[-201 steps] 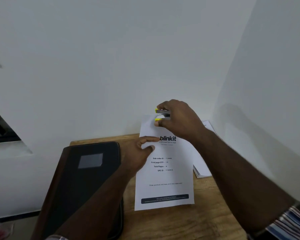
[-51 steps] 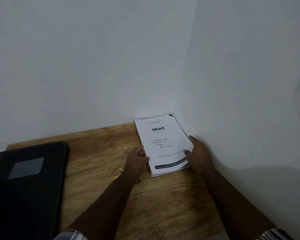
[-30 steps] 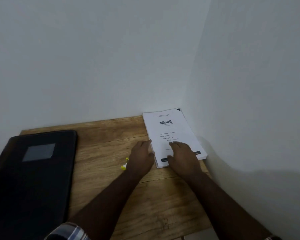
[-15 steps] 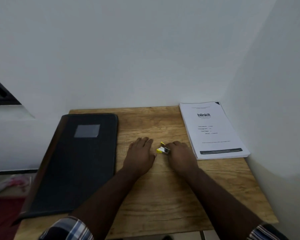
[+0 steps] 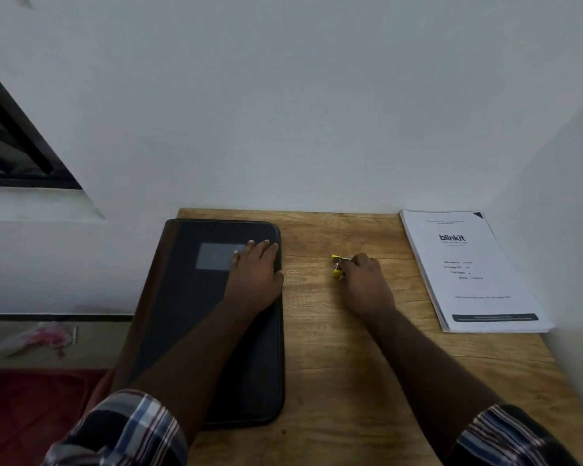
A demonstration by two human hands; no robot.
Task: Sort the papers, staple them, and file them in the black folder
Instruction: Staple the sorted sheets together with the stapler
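Folder still closed, papers at far right.
Left hand [image 5: 254,269] lay flat on black folder [image 5: 196,317]; right hand [image 5: 364,280] pinched stapler [image 5: 337,265]. Best: release stapler, lift cover at its right edge.

I see a wood-grain surface [image 5: 334,348] pushed into a corner: plain white wall [image 5: 283,112] behind, second white wall [image 5: 566,196] on the right. Dark-framed window [image 5: 11,146] upper left with a white sill below it. Lower left, a ledge with a crumpled pink-and-clear wrapper [image 5: 37,338], red floor covering [image 5: 31,408] beneath. Light is dim and flat.
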